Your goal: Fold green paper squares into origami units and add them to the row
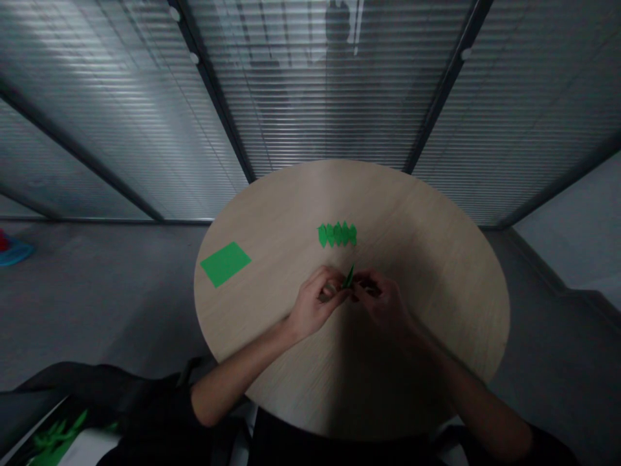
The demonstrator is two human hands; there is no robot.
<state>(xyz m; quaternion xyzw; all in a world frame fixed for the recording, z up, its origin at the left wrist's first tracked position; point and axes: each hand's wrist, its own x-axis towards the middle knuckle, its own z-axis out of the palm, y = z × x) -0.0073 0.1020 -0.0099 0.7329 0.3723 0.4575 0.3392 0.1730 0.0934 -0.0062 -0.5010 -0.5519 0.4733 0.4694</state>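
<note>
My left hand [317, 301] and my right hand [381, 301] meet over the middle of a round wooden table [427, 272]. Between their fingertips they pinch a small folded green paper piece [348, 277], which sticks up at a slant. Both hands have their fingers curled closed on it. Just beyond the hands lies a row of several folded green paper pieces [337, 234], side by side on the tabletop. A flat green paper sheet [226, 263] rests near the table's left edge.
Glass walls with horizontal blinds [310, 84] stand behind the table, with dark frames between the panes. Grey floor surrounds the table. More green paper scraps [55, 437] lie on a white surface at the bottom left, beside dark fabric.
</note>
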